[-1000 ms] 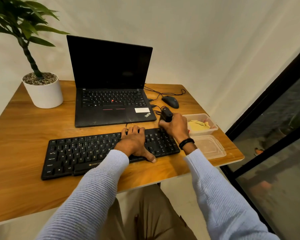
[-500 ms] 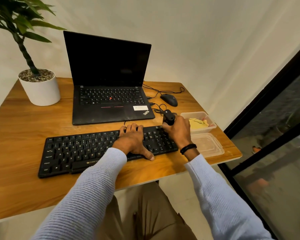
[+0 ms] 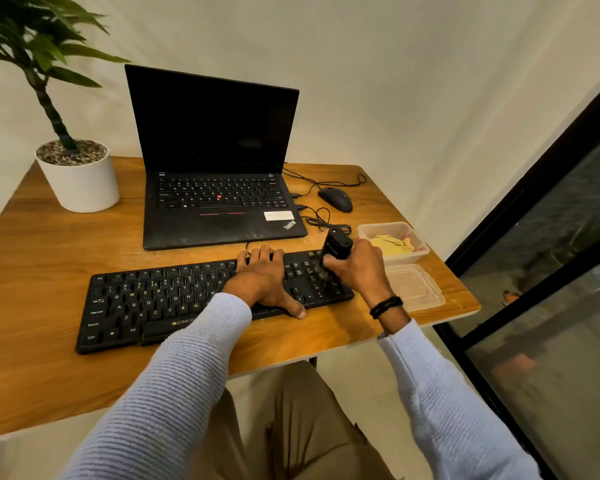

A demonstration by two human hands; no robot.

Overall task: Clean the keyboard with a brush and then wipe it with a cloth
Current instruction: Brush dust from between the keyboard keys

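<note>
A black keyboard (image 3: 153,303) lies across the wooden desk (image 3: 49,258) in front of me. My left hand (image 3: 264,282) rests flat on its right-middle keys, fingers spread, holding nothing. My right hand (image 3: 359,270) grips a black brush (image 3: 335,249) upright over the keyboard's right end, bristles down on the number keys. A yellow cloth (image 3: 392,244) lies crumpled in a clear plastic container (image 3: 420,239) at the desk's right edge, just right of my right hand.
An open black laptop (image 3: 219,188) stands behind the keyboard. A black mouse (image 3: 336,199) with tangled cables sits to its right. A white potted plant (image 3: 78,178) occupies the back left corner. The container's lid (image 3: 414,289) lies by the right edge. A dark glass door frame (image 3: 520,216) is close on the right.
My right hand has shifted the brush slightly down over the keyboard's right end. My left hand stays planted on the keys. The camera view has drifted a little.
</note>
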